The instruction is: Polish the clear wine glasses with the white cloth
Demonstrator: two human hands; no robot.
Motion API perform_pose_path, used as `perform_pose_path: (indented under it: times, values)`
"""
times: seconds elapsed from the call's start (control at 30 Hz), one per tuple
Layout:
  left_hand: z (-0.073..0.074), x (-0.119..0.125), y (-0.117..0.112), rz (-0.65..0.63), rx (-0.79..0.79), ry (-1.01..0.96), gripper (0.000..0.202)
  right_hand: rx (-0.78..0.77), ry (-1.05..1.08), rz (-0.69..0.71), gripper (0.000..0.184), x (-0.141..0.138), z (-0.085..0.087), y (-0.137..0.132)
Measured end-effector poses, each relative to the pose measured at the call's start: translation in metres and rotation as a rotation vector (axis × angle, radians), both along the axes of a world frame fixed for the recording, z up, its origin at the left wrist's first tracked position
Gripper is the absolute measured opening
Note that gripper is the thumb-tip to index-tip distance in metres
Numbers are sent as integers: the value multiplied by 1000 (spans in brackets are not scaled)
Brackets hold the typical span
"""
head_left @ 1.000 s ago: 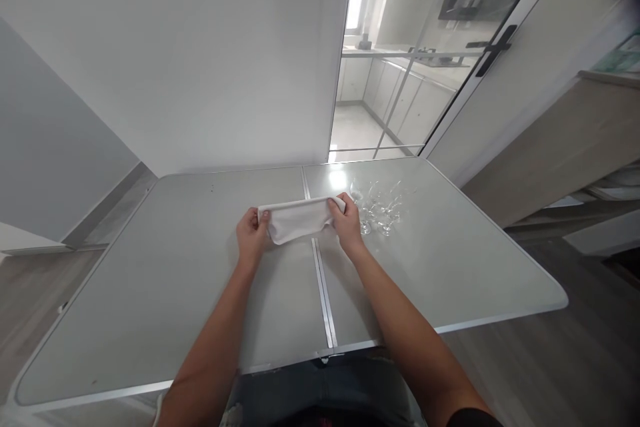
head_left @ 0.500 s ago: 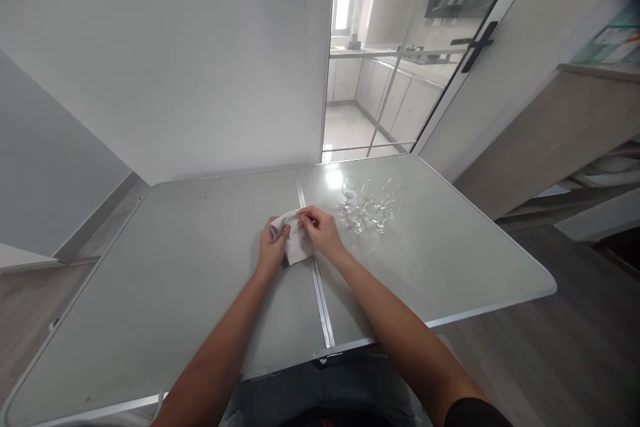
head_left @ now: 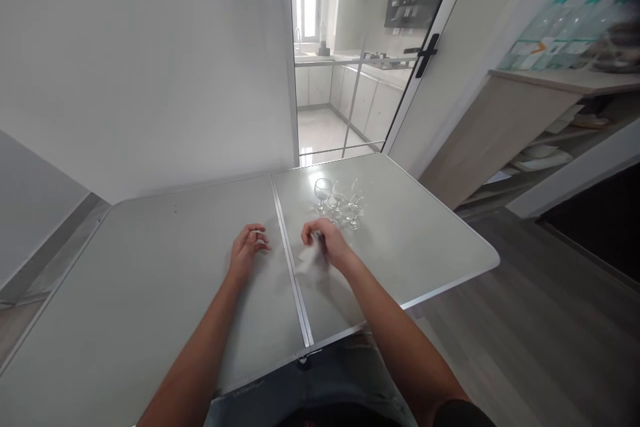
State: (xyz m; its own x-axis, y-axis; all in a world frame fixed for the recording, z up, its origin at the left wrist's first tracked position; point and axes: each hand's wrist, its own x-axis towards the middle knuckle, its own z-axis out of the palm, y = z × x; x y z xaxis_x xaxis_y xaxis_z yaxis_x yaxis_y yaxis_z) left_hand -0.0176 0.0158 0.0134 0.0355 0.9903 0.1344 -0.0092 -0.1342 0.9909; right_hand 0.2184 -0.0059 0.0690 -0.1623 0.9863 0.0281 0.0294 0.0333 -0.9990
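Note:
My right hand [head_left: 325,240] is closed on a white cloth [head_left: 311,259], which hangs below the fingers and is blurred by motion. Left of the table's metal seam, my left hand [head_left: 247,248] holds nothing, its fingers loosely curled and apart. Just beyond my right hand stand several clear stemmed glasses [head_left: 323,191] in a close group on the right half of the table. My right hand partly covers the nearest of them.
The pale folding table [head_left: 200,307] has a metal seam [head_left: 290,253] across it. A wall and a glass door [head_left: 345,107] border its far side. At the right, a wooden shelf unit [head_left: 465,140] carries several plastic bottles [head_left: 545,33].
My left hand has let go of the cloth and moved apart to the left. The cloth now hangs from my right hand alone. The view has turned to the right.

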Motion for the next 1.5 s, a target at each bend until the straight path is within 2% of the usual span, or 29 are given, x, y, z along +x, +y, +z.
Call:
perform_pose_path:
  times: [0.03, 0.07, 0.13, 0.2, 0.23, 0.3, 0.37, 0.43, 0.5, 0.63, 0.77, 0.83, 0.9, 1.0, 1.07, 1.13, 1.17, 1.27, 1.33, 1.4, 1.5]
  values:
    - [0, 2, 0, -3, -23, 72, 40, 8, -156, -27, 48, 15, -2, -8]
    - [1, 7, -1, -5, -36, 166, 36, 5, -340, -115, 49, 31, -7, -15]
    - [3, 23, -4, -24, -19, 381, 28, -36, -703, -338, 36, 63, -18, -25]
    - [6, 48, -6, -103, 42, 542, 21, -133, -936, -502, 33, 92, -30, -26]
    - [6, 63, -7, -135, 49, 571, 19, -167, -995, -543, 38, 103, -35, -24]
    - [5, 95, -5, -156, 25, 572, 17, -209, -1026, -566, 48, 120, -42, -13]
    - [1, 125, 0, -107, 9, 558, 23, -212, -978, -555, 56, 128, -46, 0]
    - [-4, 152, 7, -75, 14, 589, 39, -194, -900, -550, 55, 129, -48, 12]
    - [-8, 171, 15, -68, -14, 596, 48, -162, -851, -556, 46, 127, -51, 21]
    - [-11, 195, 25, -6, 21, 670, 36, -79, -896, -551, 37, 124, -61, 26]
    - [-10, 199, 23, -39, 9, 685, 19, -22, -1001, -563, 38, 125, -75, 24]
    - [-9, 188, 16, -55, 12, 656, 16, -14, -1029, -594, 39, 127, -81, 22]
    - [-6, 166, 7, 4, 33, 588, 16, 12, -1043, -609, 39, 129, -84, 19]
    - [0, 107, -6, 161, 36, 503, 18, 125, -1017, -676, 40, 121, -78, 14]
    - [5, 55, -10, 288, 19, 506, 18, 210, -979, -674, 41, 99, -69, 13]
    - [8, 0, -10, 407, -25, 567, 18, 244, -919, -567, 42, 58, -59, 14]
    - [8, -27, -9, 473, -59, 599, 18, 246, -875, -450, 41, 32, -55, 17]
    - [3, -92, -5, 602, -162, 679, 18, 241, -792, -153, 35, -62, -48, 30]
    - [-3, -122, -4, 646, -173, 718, 20, 229, -793, -68, 31, -123, -45, 41]
    - [-8, -142, -5, 686, -182, 746, 23, 223, -805, 17, 28, -172, -44, 52]
    - [-14, -159, -5, 710, -204, 784, 25, 223, -807, 34, 24, -218, -44, 63]
